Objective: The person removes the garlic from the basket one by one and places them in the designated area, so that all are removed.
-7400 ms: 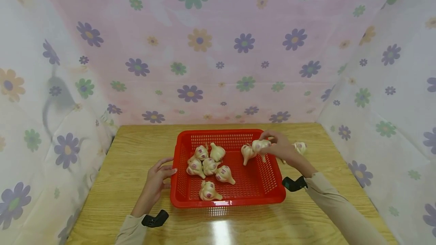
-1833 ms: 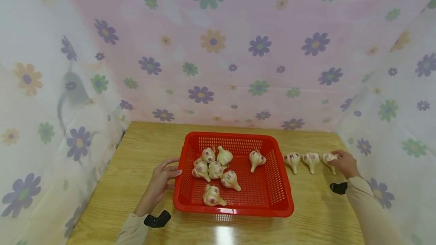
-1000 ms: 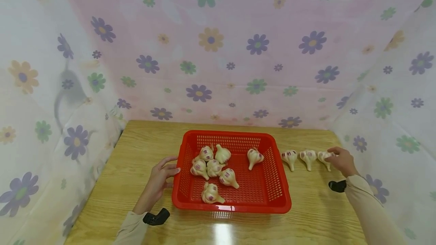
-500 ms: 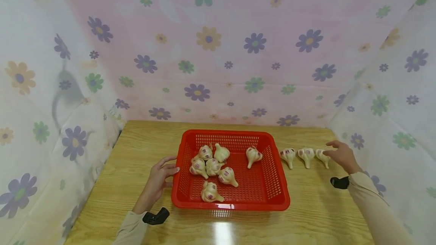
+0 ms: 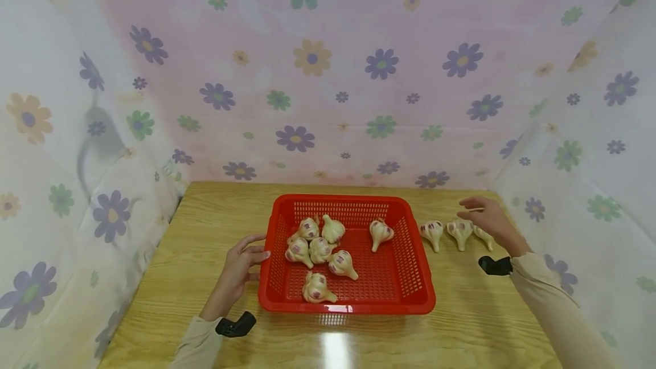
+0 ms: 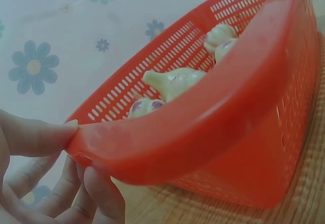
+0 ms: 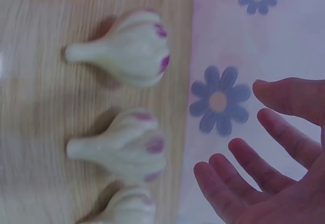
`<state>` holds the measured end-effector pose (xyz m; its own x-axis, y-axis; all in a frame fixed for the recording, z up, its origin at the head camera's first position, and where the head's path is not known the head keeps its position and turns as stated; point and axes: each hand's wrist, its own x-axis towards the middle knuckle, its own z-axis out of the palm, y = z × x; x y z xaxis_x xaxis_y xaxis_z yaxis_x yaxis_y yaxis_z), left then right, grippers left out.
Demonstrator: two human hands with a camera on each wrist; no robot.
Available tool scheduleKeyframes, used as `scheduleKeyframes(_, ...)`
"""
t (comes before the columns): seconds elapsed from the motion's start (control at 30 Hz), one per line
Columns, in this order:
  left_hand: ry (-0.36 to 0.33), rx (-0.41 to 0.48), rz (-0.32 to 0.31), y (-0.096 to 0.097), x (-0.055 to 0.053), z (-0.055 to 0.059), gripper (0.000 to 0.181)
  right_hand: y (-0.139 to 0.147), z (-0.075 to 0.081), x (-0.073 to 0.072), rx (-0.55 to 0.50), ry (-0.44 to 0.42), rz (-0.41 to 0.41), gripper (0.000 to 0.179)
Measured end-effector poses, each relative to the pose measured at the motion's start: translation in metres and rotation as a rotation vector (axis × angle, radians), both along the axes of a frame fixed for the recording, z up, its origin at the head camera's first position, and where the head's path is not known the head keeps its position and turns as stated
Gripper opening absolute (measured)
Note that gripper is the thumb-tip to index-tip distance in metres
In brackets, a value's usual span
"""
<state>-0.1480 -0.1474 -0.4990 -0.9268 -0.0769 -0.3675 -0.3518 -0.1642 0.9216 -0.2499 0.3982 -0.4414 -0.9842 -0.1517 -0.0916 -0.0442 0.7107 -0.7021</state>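
Note:
My left hand (image 5: 237,269) holds the left rim of a red plastic basket (image 5: 348,308); in the left wrist view the thumb lies over the rim and the fingers curl beneath it. Several garlic bulbs sit inside, mostly grouped at the left, with a single garlic bulb (image 5: 381,233) near the right wall. My right hand (image 5: 494,222) hovers with nothing in it over a row of three bulbs on the table, its fingers spread in the right wrist view. Of that row, the left bulb (image 5: 432,232) and middle bulb (image 5: 459,232) show fully; the hand partly covers the right bulb (image 5: 484,238).
The wooden table (image 5: 215,209) reaches back to a flowered cloth (image 5: 328,101), which also hangs along both sides. Each wrist carries a black device, such as the wrist camera (image 5: 495,265) on the right.
My right hand carried a garlic bulb out of the basket, set it at the right end of the row, let go, and has since risen and moved back leftward. The left hand stays on the rim.

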Motion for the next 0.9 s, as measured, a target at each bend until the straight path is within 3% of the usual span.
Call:
scheduleKeyframes(0.37, -0.014, -0.032, 0.001, -0.001, 0.002, 0.002, 0.047, -0.041, 0.025, 0.006, -0.105, -0.023, 0.037, 0.051)
scheduleKeyframes(0.63, -0.023, -0.071, -0.001, -0.002, 0.006, 0.005, 0.048, -0.068, 0.025, 0.013, -0.269, -0.086, 0.054, 0.046)
scheduleKeyframes(0.9, -0.014, -0.077, -0.011, 0.0, 0.001, 0.006, 0.043, -0.097, 0.023, 0.019, -0.326, -0.154, 0.091, 0.043)
